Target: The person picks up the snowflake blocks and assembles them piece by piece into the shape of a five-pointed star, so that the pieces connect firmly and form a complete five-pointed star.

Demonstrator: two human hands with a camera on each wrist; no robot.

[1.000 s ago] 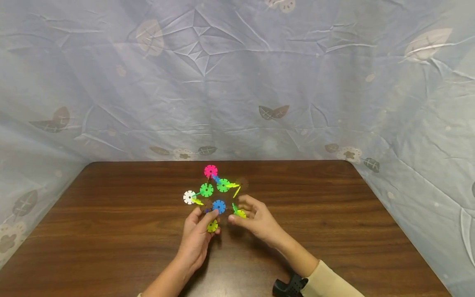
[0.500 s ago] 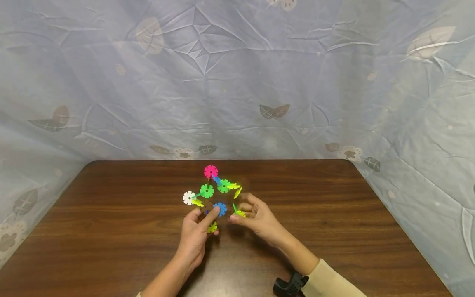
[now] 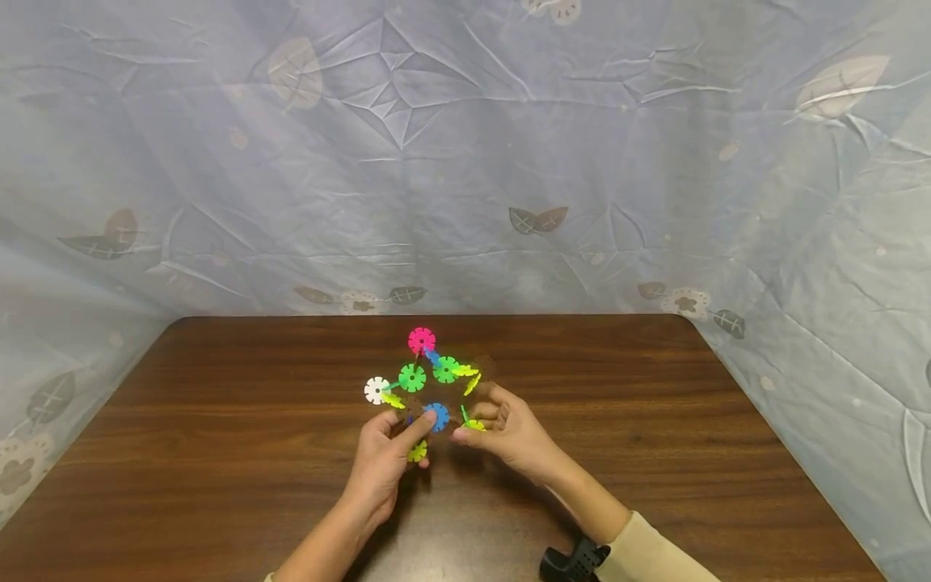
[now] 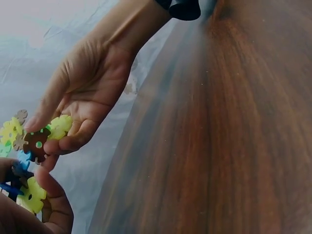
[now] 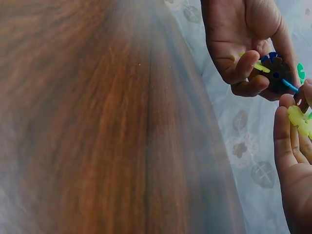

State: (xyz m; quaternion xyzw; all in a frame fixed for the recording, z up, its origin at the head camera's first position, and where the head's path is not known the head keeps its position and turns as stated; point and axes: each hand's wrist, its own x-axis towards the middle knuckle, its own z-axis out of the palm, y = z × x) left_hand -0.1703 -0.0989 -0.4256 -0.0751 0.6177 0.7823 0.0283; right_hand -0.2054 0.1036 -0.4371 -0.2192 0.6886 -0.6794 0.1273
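Observation:
Both hands hold a chain of notched plastic snowflake discs above the table in the head view. The left hand (image 3: 381,457) pinches it by a blue disc (image 3: 439,417), thumb on top. Below that thumb a yellow disc (image 3: 418,451) sticks out. The right hand (image 3: 520,432) grips the chain's other part at a yellow-green disc (image 3: 475,424) with a green disc (image 3: 465,414) slotted upright beside it. A brown disc (image 4: 36,145) lies between the right fingers in the left wrist view. Farther along come a white disc (image 3: 377,390), green discs (image 3: 412,377) and a pink disc (image 3: 422,340).
The dark wooden table (image 3: 218,453) spreads under both hands. Patterned grey fabric (image 3: 465,162) hangs behind and at both sides, close to the table's edges. A black wrist device (image 3: 575,562) sits by the right sleeve (image 3: 650,554).
The disc chain has shifted slightly right and toward the person, tilting a little. Both hands keep their hold; the right hand has moved slightly right.

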